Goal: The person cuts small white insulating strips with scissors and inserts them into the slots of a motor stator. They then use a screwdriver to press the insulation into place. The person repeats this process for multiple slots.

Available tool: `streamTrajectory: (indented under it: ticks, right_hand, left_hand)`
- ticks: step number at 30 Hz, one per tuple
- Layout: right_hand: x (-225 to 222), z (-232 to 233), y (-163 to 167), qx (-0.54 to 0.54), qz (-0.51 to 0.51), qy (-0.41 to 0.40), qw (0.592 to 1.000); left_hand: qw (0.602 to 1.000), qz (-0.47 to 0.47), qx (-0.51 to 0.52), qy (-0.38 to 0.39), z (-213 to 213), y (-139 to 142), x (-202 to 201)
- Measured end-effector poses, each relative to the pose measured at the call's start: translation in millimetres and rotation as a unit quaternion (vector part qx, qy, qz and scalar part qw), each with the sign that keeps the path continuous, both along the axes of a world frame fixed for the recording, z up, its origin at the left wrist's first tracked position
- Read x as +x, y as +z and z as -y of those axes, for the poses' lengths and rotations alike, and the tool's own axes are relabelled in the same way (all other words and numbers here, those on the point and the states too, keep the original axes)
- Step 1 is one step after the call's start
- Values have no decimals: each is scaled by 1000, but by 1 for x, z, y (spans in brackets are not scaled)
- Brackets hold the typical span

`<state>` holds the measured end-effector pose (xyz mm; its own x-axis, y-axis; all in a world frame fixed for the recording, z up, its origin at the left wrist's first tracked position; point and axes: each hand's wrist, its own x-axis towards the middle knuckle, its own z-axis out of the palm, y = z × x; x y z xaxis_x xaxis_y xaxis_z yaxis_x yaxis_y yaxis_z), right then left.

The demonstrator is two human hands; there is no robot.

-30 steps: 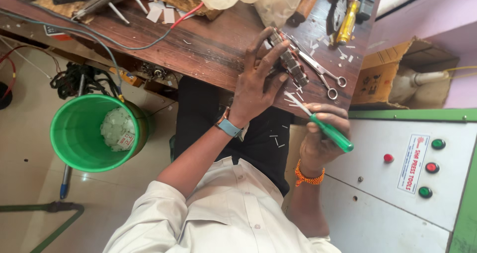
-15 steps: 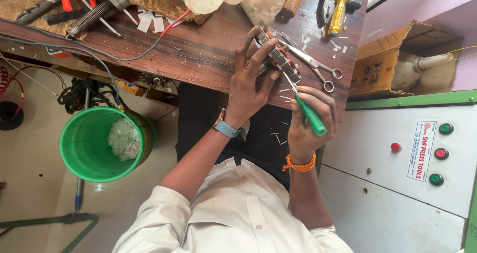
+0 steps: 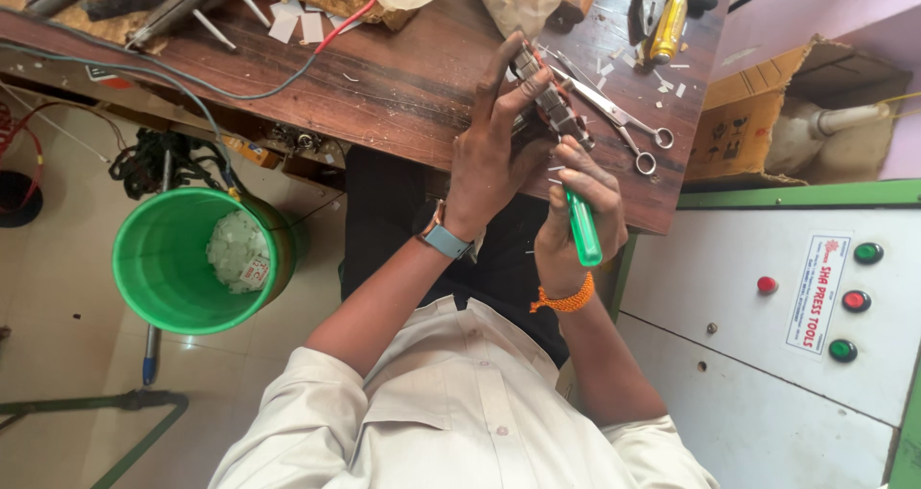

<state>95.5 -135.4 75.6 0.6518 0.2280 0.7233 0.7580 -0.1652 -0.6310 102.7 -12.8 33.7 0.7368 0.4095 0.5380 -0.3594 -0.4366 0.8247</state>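
L hand (image 3: pixel 494 158) clamps a metal part (image 3: pixel 549 105) at the bench (image 3: pixel 384 86) edge, fingers spread over it. R hand (image 3: pixel 580 215), at 4 o'clock from L, fist closed on a green-handled screwdriver (image 3: pixel 582 228), tip up against the part. Scissors (image 3: pixel 619 124) just at 3 o'clock of the part. Green bucket (image 3: pixel 187 259) at 8 o'clock, on floor.

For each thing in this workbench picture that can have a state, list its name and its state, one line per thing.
Left hand: pressed on the small metal assembly.
Right hand: gripping the green-handled screwdriver.
Green-handled screwdriver: held, tip toward the assembly.
Small metal assembly: on the bench edge, held steady.
Scissors: lying on the bench, blades closed.
Green bucket: upright on the floor, partly filled with white scraps.
Cardboard box: open.
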Motion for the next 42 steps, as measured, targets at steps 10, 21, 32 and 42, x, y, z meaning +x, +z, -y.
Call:
streamTrajectory:
  ticks: [10,21,32,42]
  right_hand:
    - [-11,-1,-3,38,-68,-13,997]
    - [-2,22,-7,-29,-55,-3,998]
    - [9,32,-14,59,-79,49,994]
    - [-5,27,-9,-72,-23,-42,996]
  left_hand:
    - [999,7,23,23,2,5,-1]
    - [1000,19,13,16,1,4,1]
    - [1000,19,20,14,-1,2,4]
    - [999,26,18,-1,-1,1,2]
